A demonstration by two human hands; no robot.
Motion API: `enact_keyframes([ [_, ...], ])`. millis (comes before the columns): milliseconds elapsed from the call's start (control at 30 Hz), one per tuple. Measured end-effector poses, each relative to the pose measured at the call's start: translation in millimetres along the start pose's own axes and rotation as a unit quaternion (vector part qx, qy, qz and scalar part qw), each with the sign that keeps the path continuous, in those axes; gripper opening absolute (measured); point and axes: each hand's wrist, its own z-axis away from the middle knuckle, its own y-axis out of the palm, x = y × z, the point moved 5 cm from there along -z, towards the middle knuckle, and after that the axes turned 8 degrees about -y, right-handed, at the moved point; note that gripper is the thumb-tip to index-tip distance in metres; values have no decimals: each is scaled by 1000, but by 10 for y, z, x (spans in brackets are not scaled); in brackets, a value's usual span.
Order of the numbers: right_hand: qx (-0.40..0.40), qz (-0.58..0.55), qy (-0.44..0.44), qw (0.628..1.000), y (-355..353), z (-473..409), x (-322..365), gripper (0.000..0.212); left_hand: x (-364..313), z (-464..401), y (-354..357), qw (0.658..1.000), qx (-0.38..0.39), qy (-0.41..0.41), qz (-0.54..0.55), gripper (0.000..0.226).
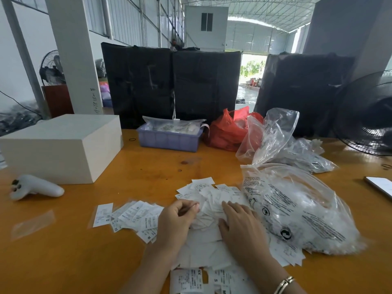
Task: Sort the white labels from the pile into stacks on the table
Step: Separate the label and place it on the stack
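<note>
Under both hands, loose pile of white labels (pixel 209 203) on orange wood counter (pixel 70 247). Left hand (pixel 177 221) fingers curled, pinching thin labels at pile edge. Right hand (pixel 239 223) flat, fingers relaxed, pressing on pile. Left of left hand, fanned sorted labels (pixel 129 216), printed. Right of right hand, crinkly clear plastic bag (pixel 297 209), printed text.

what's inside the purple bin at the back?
The purple bin holds clear plastic packets of printed white items, piled above its rim. Anything beneath them is covered.
</note>
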Motion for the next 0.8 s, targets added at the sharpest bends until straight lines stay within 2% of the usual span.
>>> enact_keyframes([
  [133, -20, -24, -10, 999, -41, -12, 7, 42, 11, -6, -10, 1000, -1, -1, -5, 6],
  [267, -21, -24, 27, 999, -78, 14, -44, 49, 14, -11, -11, 1000, -6, -3, 0, 8],
  [433, -58, -93, 32, 994, -138, 42, -37, 44, 6, -19, -15, 1000, -8, -7, -1, 8],
  [633, -15, -58, 45, 997, -69, 19, -125, 41, -7, -7, -8, 1000, 1, -5, -9, 6],
  [800, -57, -68, 23, 996, -106, -5, -100, 39, -1, 6, 6, 1000, 2, -8, -9, 3],
])
